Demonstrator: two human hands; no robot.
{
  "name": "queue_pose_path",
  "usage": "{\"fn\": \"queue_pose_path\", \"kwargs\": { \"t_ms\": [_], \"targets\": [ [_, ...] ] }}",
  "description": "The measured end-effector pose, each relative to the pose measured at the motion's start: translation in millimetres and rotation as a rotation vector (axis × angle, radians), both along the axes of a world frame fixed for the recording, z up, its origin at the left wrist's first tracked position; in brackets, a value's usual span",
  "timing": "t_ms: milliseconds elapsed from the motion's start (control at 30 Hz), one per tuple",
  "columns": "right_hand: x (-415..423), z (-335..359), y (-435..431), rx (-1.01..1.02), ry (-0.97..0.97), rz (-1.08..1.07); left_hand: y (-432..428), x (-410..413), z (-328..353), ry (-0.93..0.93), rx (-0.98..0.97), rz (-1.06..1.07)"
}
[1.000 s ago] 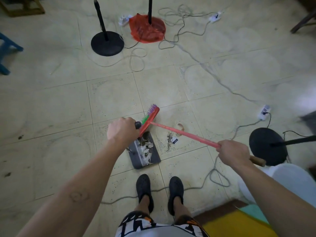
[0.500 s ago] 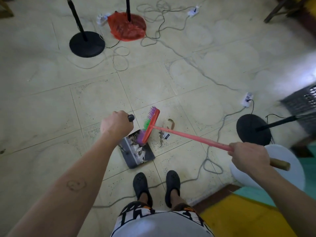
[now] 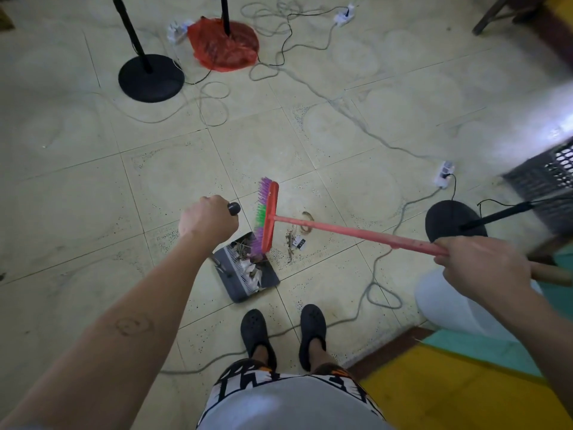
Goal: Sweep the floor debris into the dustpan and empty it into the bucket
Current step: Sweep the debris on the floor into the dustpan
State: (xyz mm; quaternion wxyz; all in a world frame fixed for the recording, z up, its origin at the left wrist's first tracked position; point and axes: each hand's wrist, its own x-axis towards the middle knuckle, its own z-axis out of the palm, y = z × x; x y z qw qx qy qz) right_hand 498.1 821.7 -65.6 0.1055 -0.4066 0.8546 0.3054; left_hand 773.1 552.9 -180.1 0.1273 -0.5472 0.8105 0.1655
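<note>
My left hand (image 3: pixel 208 221) grips the black handle of a dark grey dustpan (image 3: pixel 248 274) that rests on the tiled floor just ahead of my feet. Dry leaves and white scraps lie inside the pan. My right hand (image 3: pixel 477 265) holds the red handle of a broom (image 3: pixel 356 233). The broom's red head with purple and green bristles (image 3: pixel 263 217) stands at the pan's far edge. Loose debris (image 3: pixel 296 240), twigs, a small card and a curled strip, lies on the floor right of the broom head. A white bucket (image 3: pixel 452 305) stands under my right forearm.
Grey cables snake across the floor. Black round stand bases sit at the far left (image 3: pixel 151 77) and at the right (image 3: pixel 454 221). A red plastic bag (image 3: pixel 224 46) covers another base. Power strips (image 3: pixel 445 176) lie on the tiles. A black crate (image 3: pixel 548 178) is at the right edge.
The broom head has swung from slanted to nearly upright at the pan's edge. The view has shifted right, bringing the bucket and crate further into sight.
</note>
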Motion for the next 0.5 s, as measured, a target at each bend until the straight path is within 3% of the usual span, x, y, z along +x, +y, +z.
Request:
{"fn": "queue_pose_path", "kwargs": {
  "t_ms": [100,267,400,500],
  "targets": [
    [-4,4,1,-0.003,0.040,0.029,0,2,0,0.003,-0.004,-0.015],
    [2,2,19,0.020,0.206,0.295,0,1,3,0.015,-0.004,-0.029],
    [0,3,25,0.045,0.225,0.244,1,-3,2,0.021,0.005,-0.020],
    [-2,2,27,0.028,0.131,0.106,1,-3,1,0.020,0.004,-0.021]
  ]
}}
